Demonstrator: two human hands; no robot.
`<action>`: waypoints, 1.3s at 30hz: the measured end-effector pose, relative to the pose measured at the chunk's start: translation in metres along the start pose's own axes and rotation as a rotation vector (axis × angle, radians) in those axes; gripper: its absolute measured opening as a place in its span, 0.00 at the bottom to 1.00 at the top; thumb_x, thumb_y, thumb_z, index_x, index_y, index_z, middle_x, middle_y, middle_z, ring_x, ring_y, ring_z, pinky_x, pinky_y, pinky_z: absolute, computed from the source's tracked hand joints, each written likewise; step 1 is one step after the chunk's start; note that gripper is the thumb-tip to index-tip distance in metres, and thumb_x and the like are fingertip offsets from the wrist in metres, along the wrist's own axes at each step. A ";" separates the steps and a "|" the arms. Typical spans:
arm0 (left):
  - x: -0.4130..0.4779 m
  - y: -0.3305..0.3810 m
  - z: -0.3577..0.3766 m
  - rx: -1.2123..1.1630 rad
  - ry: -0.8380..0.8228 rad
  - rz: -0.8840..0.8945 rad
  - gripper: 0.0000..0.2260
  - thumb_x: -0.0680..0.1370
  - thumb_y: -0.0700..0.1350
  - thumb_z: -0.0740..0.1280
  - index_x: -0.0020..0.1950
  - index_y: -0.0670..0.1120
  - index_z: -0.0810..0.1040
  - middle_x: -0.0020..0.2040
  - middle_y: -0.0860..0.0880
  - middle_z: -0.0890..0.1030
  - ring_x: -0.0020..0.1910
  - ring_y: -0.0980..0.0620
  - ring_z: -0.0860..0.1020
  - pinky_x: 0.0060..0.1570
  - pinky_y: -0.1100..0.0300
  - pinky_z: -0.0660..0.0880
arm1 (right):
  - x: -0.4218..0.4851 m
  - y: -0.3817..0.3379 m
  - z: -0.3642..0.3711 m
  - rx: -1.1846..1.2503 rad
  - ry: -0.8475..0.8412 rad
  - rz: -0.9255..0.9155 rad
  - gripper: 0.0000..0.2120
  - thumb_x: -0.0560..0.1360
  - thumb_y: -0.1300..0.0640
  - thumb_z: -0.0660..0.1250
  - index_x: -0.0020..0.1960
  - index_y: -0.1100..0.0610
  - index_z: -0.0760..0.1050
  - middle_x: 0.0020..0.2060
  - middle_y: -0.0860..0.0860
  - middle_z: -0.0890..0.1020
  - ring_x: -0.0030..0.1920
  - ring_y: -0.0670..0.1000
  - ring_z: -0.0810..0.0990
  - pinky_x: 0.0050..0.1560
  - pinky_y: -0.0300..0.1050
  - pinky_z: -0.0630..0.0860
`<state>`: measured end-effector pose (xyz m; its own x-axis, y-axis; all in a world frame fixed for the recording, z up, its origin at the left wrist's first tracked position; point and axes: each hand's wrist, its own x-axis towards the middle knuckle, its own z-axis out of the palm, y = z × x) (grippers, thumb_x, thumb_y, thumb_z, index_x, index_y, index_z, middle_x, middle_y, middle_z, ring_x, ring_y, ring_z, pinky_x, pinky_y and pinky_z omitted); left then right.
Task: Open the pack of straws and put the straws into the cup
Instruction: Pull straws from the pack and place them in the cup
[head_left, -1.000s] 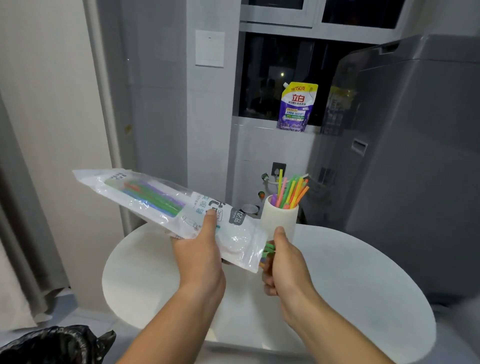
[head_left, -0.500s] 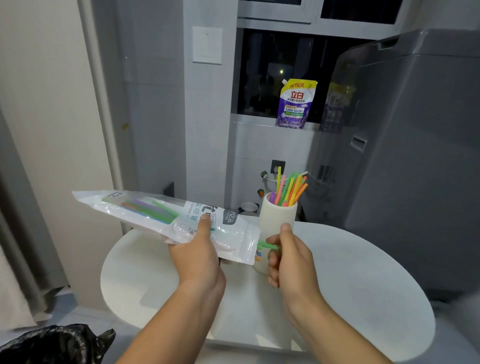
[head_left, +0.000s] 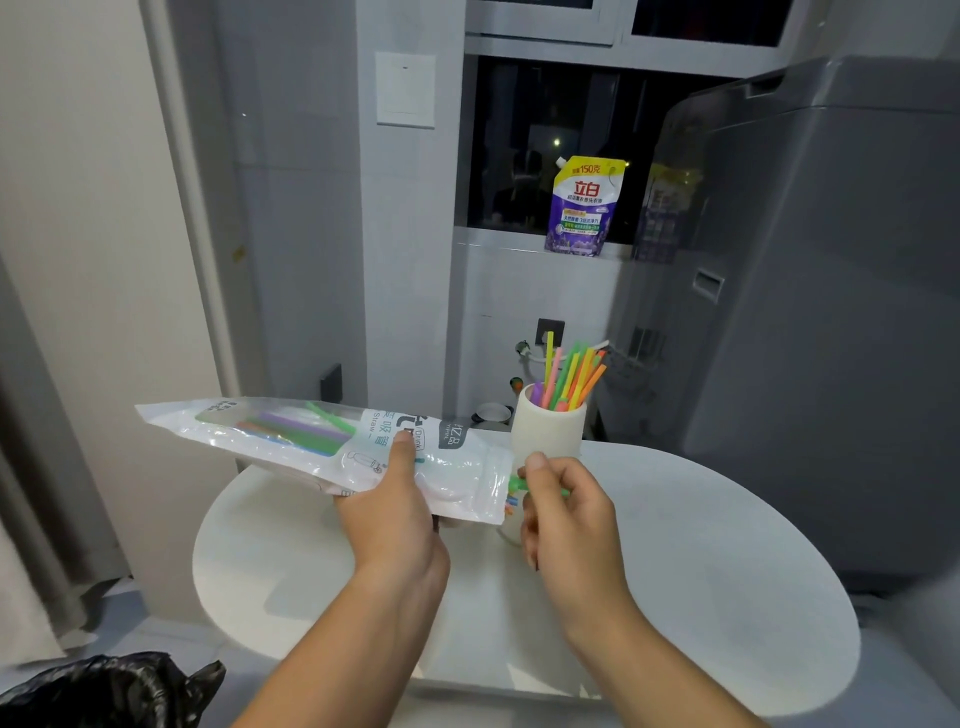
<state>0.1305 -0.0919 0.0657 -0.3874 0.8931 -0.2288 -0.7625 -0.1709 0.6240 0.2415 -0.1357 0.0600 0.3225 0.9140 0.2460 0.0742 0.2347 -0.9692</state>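
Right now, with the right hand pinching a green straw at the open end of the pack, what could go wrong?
1. The pack, held by the left hand, slopes down toward its open end, where other straw ends stick out; they may slide onto the table.
2. The cup stands close behind the right hand; lifting the green straw carelessly could tip it and its straws.

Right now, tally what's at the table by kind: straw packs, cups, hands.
1 straw pack
1 cup
2 hands: left hand gripping the straw pack, right hand pinching a green straw at its mouth
Total: 4
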 end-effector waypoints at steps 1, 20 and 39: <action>-0.001 -0.001 0.000 0.006 -0.003 -0.003 0.22 0.81 0.40 0.74 0.75 0.49 0.77 0.65 0.49 0.86 0.63 0.44 0.86 0.64 0.35 0.81 | -0.002 0.000 0.001 -0.006 -0.021 -0.023 0.12 0.80 0.50 0.66 0.42 0.57 0.76 0.25 0.43 0.73 0.27 0.45 0.70 0.31 0.39 0.67; 0.000 0.002 -0.001 -0.019 0.003 -0.040 0.20 0.81 0.41 0.74 0.73 0.49 0.78 0.64 0.50 0.87 0.60 0.46 0.86 0.64 0.37 0.81 | 0.008 0.003 -0.006 0.067 0.025 0.046 0.12 0.81 0.50 0.64 0.46 0.58 0.72 0.25 0.48 0.74 0.25 0.48 0.69 0.26 0.40 0.67; 0.001 0.001 -0.002 -0.030 0.004 -0.104 0.19 0.82 0.41 0.73 0.73 0.45 0.78 0.65 0.46 0.86 0.63 0.43 0.85 0.53 0.50 0.82 | 0.014 0.000 0.001 0.426 0.058 0.191 0.12 0.78 0.54 0.69 0.40 0.60 0.76 0.24 0.50 0.64 0.23 0.46 0.60 0.22 0.39 0.60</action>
<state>0.1288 -0.0919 0.0648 -0.3076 0.9048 -0.2944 -0.8140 -0.0900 0.5739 0.2450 -0.1225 0.0638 0.3456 0.9370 0.0506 -0.3819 0.1897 -0.9045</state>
